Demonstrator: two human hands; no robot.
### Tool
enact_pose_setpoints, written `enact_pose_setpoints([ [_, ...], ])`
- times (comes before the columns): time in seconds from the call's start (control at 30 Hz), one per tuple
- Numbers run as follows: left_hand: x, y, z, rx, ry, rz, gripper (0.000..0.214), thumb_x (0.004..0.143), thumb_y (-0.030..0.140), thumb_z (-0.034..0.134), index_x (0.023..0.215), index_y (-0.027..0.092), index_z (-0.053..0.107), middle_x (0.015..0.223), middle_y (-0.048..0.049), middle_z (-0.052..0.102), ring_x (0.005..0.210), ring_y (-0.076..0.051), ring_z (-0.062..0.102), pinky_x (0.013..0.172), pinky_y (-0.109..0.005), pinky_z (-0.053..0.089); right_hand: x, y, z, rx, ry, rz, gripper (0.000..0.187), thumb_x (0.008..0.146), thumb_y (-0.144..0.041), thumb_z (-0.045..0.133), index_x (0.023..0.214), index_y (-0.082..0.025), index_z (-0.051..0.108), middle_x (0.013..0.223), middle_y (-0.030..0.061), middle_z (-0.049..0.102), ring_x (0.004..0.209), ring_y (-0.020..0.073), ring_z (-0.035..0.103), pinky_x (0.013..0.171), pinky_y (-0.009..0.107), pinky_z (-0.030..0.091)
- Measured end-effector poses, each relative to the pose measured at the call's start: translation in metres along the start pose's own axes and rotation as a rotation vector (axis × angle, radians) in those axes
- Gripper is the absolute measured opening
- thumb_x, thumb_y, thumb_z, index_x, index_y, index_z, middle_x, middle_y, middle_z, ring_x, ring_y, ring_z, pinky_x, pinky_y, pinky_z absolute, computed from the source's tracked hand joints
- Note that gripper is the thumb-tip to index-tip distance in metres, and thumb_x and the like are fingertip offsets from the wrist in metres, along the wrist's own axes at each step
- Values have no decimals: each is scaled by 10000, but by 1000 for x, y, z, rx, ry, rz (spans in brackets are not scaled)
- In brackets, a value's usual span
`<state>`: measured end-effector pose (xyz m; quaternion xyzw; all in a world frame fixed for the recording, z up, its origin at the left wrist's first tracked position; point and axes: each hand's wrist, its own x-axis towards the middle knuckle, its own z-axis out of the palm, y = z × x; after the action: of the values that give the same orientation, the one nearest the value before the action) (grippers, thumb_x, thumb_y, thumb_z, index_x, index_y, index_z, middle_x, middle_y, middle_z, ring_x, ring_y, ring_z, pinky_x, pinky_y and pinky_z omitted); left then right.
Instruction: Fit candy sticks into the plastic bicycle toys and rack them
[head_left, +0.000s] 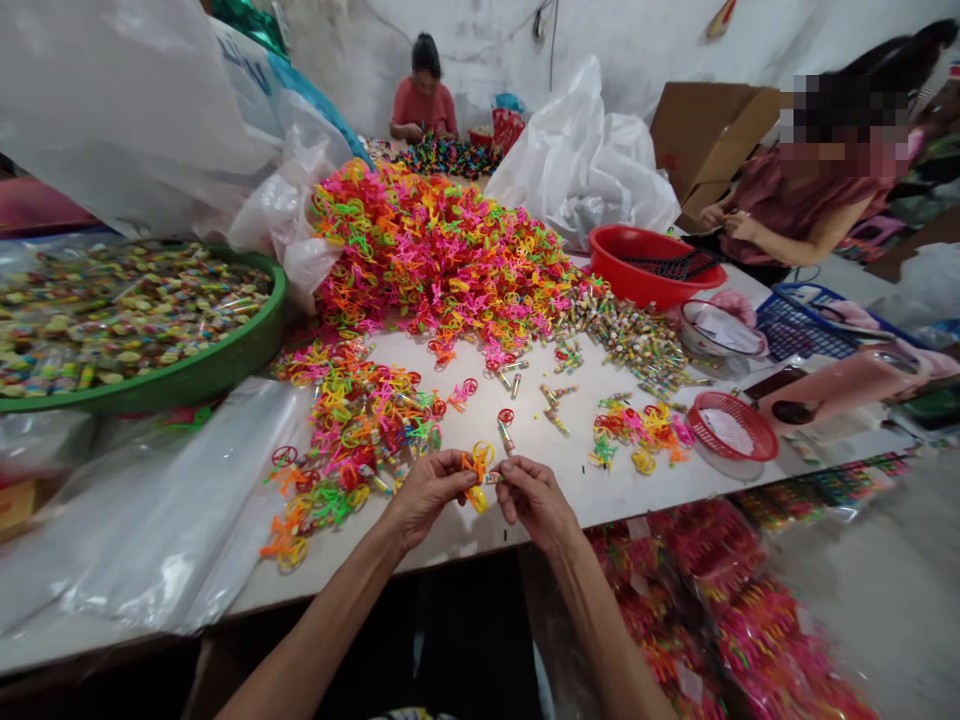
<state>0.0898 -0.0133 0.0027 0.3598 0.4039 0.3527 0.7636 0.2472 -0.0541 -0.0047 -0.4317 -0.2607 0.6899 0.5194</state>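
Observation:
Near the table's front edge, my left hand [433, 497] pinches a small orange-and-yellow plastic toy bicycle [478, 462] with round wheels. Against it, my right hand [534, 495] grips a small candy-filled tube [493, 478] between thumb and fingers. The tube's end meets the toy; whether the two are joined is hidden by my fingers. Just beyond my hands lies another tube with a red wheel [506, 417] at its end. Many bright toy bicycles [360, 420] are strewn left of my hands, and a smaller cluster [643, 432] lies to the right.
A tall heap of plastic toys [442, 255] fills the table's middle, with loose tubes [630, 335] beside it. A green tub [247, 345] of wrapped candy stands left, above plastic bags [172, 530]. Red basin [637, 265] and red basket [731, 428] stand right. Two people work beyond.

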Motion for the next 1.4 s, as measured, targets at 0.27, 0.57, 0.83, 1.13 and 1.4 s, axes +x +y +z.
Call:
enact_pose_setpoints([
  [0.27, -8, 2, -12, 274, 150, 86, 295, 570, 362, 727, 732, 132, 639, 623, -2, 601, 525, -92, 493, 476, -198, 370, 2, 14, 28, -233, 159, -149, 275, 728, -414, 614, 698, -145, 568, 509, -29, 567, 350, 73, 477, 367, 186, 364],
  [0.57, -8, 58, -60, 1064, 482, 436, 345, 710, 355, 557, 1012, 196, 610, 1003, -68, 624, 932, -236, 545, 815, -378, 419, 34, 0, 5, -1017, 320, -352, 336, 820, -379, 477, 1071, -165, 540, 888, 53, 586, 642, 132, 557, 595, 258, 422],
  [0.83, 108, 69, -3, 1749, 316, 285, 202, 748, 119, 435, 783, 149, 631, 905, -120, 610, 977, -264, 485, 904, -424, 275, 67, -16, -13, -1774, 365, -121, 173, 772, -161, 442, 894, -180, 563, 895, 65, 604, 792, 184, 560, 603, 261, 300],
  [1.13, 132, 39, 3, 1686, 235, 185, 240, 785, 116, 389, 919, 161, 583, 1026, -115, 573, 992, -224, 518, 827, -341, 342, 49, -13, -38, -1508, 497, -146, 98, 717, -205, 480, 807, -193, 519, 712, -5, 580, 668, 140, 511, 544, 229, 249],
  [1.4, 137, 36, 10, 1510, 247, 188, 243, 722, 372, 557, 784, 138, 583, 853, -113, 613, 858, -267, 573, 733, -356, 397, 25, 19, -27, -1546, 458, -335, 154, 752, -170, 422, 820, -184, 559, 832, 35, 591, 719, 150, 551, 596, 239, 302],
])
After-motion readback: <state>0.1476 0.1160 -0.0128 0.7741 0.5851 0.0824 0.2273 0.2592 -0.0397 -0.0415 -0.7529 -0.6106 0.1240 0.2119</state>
